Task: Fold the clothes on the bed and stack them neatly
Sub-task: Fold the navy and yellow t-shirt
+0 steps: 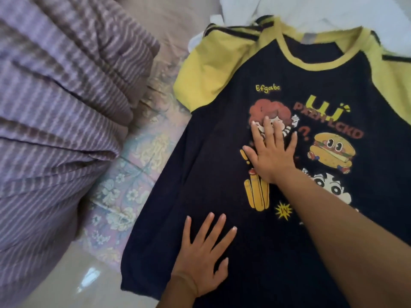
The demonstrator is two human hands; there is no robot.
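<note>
Your left hand (201,258) and right hand (272,152) lie flat, fingers spread and holding nothing, on the navy T-shirt (218,174) spread face-up across the bed (138,174) at frame centre. Smooth outward before folding the yellow sleeves (211,70) inward.

T-shirt (222,174) right side, hem cut off; cartoon print partly hidden.

Purple striped blanket (55,112) bunching in folds at nine o'clock, floral bedsheet (133,174) showing beside it toward the centre, tan sheet (178,18) lying at twelve o'clock, glossy pale floor (84,276) catching a light reflection at seven o'clock
</note>
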